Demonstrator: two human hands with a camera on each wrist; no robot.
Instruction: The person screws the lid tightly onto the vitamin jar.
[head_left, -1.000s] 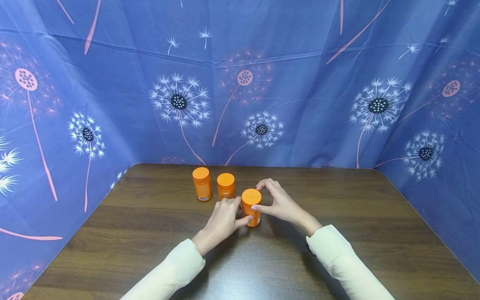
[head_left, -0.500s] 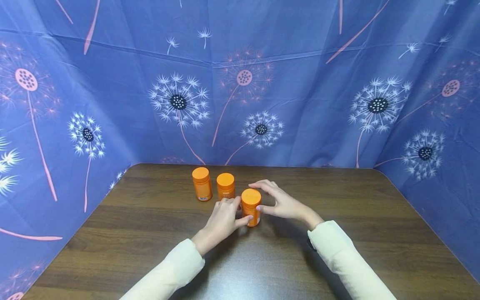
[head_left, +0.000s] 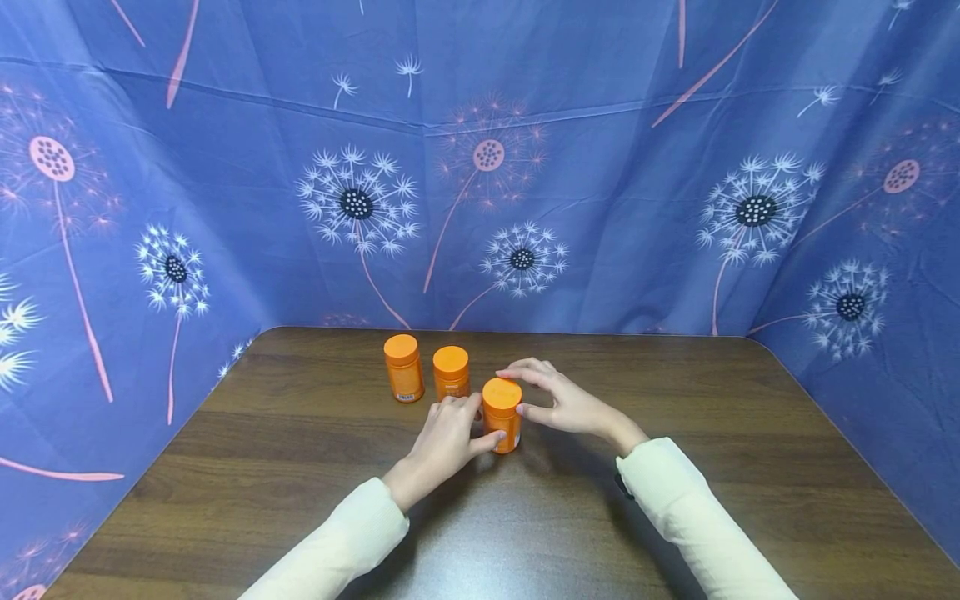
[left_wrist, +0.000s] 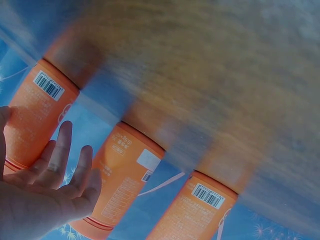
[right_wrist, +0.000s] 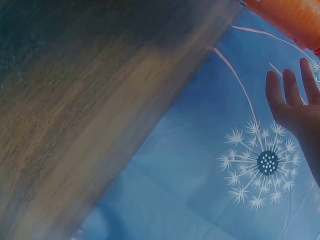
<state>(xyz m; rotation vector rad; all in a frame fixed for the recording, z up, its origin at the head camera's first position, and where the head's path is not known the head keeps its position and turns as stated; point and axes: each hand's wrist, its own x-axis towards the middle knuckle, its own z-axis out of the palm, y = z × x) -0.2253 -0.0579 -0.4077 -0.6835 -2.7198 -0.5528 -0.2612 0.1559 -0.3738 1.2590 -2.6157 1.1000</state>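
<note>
An orange plastic bottle point(head_left: 501, 427) stands upright on the table. My left hand point(head_left: 442, 437) grips its body, thumb on the near side and fingers behind. In the left wrist view, the same bottle point(left_wrist: 37, 115) shows at the left with a barcode, beside the palm. My right hand point(head_left: 566, 406) pinches the orange lid point(head_left: 502, 395), index fingertip at the far rim and thumb at the right rim. The right wrist view catches only three of its fingers, held fairly straight below the bottle point(right_wrist: 295, 20); thumb and index are out of frame.
Two matching orange bottles stand behind and left: one point(head_left: 452, 375) partly covered by the left hand, another point(head_left: 406, 379) farther left. The brown wooden table point(head_left: 675, 392) ends at a blue dandelion-print cloth point(head_left: 615, 250) along the back and sides.
The right hand has shifted from the lid's lower front round to its right and far rim, its thumb drawing back and up. The left hand and all bottles stay in place.
</note>
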